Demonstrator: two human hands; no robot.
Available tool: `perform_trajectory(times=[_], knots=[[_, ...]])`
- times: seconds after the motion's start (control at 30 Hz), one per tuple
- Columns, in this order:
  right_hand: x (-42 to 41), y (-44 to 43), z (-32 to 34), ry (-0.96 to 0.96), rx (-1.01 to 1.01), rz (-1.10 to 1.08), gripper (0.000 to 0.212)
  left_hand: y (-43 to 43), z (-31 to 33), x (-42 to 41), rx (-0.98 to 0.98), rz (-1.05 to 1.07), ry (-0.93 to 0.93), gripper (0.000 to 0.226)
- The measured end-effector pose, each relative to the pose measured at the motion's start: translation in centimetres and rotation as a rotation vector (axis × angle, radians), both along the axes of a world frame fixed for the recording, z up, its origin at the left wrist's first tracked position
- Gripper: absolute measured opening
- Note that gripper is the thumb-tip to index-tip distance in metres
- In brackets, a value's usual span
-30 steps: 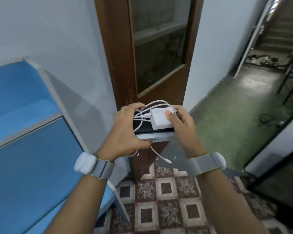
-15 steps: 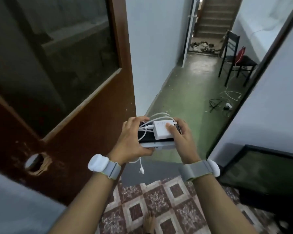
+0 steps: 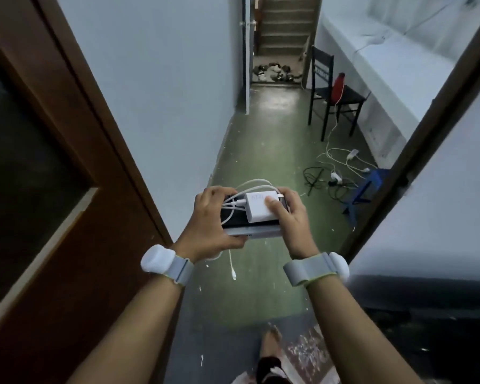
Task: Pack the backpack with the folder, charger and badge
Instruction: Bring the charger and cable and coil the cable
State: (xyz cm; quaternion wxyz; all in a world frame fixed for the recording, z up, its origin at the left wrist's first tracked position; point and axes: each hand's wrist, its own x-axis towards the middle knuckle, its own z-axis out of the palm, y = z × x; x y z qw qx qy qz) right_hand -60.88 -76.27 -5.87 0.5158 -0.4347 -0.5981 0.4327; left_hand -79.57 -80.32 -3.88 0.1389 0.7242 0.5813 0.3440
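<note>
head | I have left hand gripping the left end of a flat stack, right hand gripping the right end, thumb pinning charger on top | long axis runs hand to hand, midair above floor | backpack unseen

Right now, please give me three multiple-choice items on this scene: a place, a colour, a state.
1. The red bottle stands: A on the floor; B on the black chair; C on the stairs.
2. The charger is: A white; B black; C blue.
3. The charger's cable end: A is plugged into a wall; B lies on the floor; C dangles below the left hand.
Answers: B, it stands on the seat; A, its block is white; C, it hangs free under the held stack.
</note>
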Motion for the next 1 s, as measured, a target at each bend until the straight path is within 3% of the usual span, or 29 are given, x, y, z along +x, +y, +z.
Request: perform_trajectory(times=[0.2,0.5,0.77,1.0], knots=[[1.2,17.3,0.2,0.011,0.036,-0.043,0.037,17.7,0.1,1.0,0.061,-0.042,-0.025,0.080],[3.9,41.5,3.3,0.025,0.085,-0.144,0.026,43.0,3.1,3.7,0.140,-0.095,-0.015,0.078],[9.0,60.0,3.1,0.027,0.104,-0.306,0.022,65.0,2.9,8.6,0.192,-0.295,0.005,0.075],[16.6,72.8,4.6,0.046,0.060,-0.548,0.034,82.3,4.9,17.1,0.124,-0.535,-0.015,0.077]])
